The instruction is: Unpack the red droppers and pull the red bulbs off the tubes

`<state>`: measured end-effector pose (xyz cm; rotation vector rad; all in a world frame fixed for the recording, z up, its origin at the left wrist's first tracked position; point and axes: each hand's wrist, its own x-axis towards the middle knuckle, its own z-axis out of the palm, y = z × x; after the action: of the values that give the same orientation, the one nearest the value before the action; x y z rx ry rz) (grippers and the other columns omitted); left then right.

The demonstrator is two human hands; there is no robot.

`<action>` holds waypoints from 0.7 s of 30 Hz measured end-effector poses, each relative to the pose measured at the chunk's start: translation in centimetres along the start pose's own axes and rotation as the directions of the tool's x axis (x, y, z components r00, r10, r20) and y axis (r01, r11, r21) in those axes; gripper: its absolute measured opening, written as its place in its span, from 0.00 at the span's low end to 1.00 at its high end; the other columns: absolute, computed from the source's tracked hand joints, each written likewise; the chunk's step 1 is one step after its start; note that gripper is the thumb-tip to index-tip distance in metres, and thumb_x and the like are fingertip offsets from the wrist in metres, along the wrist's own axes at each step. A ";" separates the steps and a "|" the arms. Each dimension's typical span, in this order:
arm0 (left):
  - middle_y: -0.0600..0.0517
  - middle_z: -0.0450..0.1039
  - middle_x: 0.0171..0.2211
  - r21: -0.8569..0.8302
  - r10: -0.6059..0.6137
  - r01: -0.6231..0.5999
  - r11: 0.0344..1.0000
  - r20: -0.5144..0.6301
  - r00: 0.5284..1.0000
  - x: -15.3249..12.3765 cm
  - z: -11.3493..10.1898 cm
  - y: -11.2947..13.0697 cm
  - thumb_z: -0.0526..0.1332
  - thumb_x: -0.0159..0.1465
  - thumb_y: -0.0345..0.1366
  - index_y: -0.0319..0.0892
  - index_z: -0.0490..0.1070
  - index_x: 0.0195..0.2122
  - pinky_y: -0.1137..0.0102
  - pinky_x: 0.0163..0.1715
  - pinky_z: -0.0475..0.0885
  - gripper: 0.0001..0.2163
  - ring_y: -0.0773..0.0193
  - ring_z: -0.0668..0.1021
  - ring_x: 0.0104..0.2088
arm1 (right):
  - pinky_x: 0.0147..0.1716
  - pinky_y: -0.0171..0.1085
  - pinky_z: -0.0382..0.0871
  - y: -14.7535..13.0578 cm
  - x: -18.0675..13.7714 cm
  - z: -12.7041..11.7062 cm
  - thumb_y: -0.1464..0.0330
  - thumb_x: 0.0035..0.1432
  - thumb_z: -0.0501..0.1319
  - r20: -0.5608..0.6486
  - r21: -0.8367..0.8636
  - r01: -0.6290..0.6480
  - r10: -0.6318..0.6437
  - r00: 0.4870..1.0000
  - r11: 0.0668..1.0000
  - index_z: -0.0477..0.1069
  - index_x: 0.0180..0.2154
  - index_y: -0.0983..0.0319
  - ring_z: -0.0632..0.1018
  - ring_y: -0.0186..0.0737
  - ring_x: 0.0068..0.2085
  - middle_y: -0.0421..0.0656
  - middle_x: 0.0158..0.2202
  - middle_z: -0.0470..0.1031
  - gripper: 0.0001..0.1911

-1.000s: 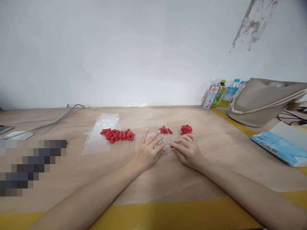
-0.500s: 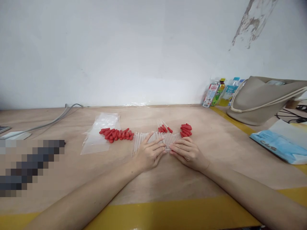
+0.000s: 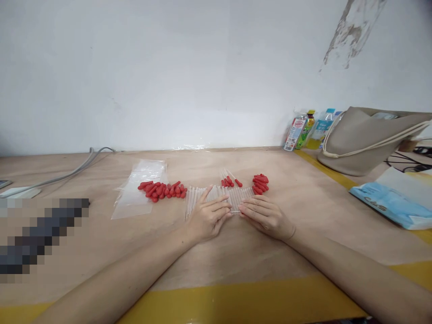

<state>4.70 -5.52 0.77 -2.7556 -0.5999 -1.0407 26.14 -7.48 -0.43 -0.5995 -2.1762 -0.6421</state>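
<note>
A row of clear glass tubes [image 3: 236, 194] lies side by side on the wooden table [image 3: 216, 252]. My left hand [image 3: 207, 218] rests flat on the near ends of the tubes, fingers stretched out and pointing right. My right hand [image 3: 265, 216] lies flat opposite it, fingers pointing left, the fingertips almost meeting those of the left. A pile of red rubber bulbs [image 3: 162, 190] sits left of the tubes. A smaller red pile [image 3: 261, 183] sits at the right. A few tubes with red bulbs fitted [image 3: 231, 181] lie just behind the row.
A clear plastic bag [image 3: 140, 189] lies left of the red bulbs. A grey cable [image 3: 64, 175] runs along the back left. At the right stand drink bottles [image 3: 305, 130], a beige bag [image 3: 367, 141] and a blue packet [image 3: 388, 204]. Yellow tape [image 3: 236, 301] edges the table.
Both hands have slid a little towards me along the tubes, so more of the row shows behind the fingers. The left fingers have drawn closer together.
</note>
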 end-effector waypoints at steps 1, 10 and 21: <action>0.53 0.76 0.36 0.002 0.005 -0.005 1.000 0.000 1.000 0.0 0.0 0.0 0.52 0.62 0.29 0.41 0.71 0.34 0.55 0.59 0.44 0.08 0.64 0.72 0.48 | 0.42 0.39 0.71 0.0 -0.1 0.0 0.75 0.54 0.58 0.002 0.001 0.007 -0.007 1.000 1.000 0.71 0.41 0.60 0.76 0.37 0.41 0.42 0.37 0.77 0.11; 0.50 0.74 0.37 0.056 -0.069 0.077 0.995 -0.126 0.990 -0.7 -0.2 -1.4 0.53 0.61 0.29 0.40 0.69 0.37 0.60 0.49 0.63 0.07 0.63 0.74 0.41 | 0.40 0.40 0.70 2.7 -1.2 -1.3 0.73 0.52 0.60 -0.105 -0.027 -0.176 0.172 0.980 0.984 0.72 0.39 0.60 0.76 0.38 0.39 0.43 0.35 0.77 0.11; 0.48 0.63 0.32 0.071 -0.146 0.157 0.985 -0.144 0.979 0.5 0.9 -2.0 0.47 0.61 0.25 0.40 0.63 0.50 0.71 0.31 0.69 0.17 0.65 0.68 0.33 | 0.27 0.36 0.65 7.5 -0.9 -1.2 0.64 0.55 0.55 -0.156 0.126 -0.708 0.719 0.677 0.695 0.74 0.39 0.61 0.70 0.34 0.26 0.43 0.27 0.71 0.13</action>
<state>4.75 -3.30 0.34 -2.5744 -0.8226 -1.1985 31.80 -2.68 1.44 -1.2208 -1.5687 -0.1886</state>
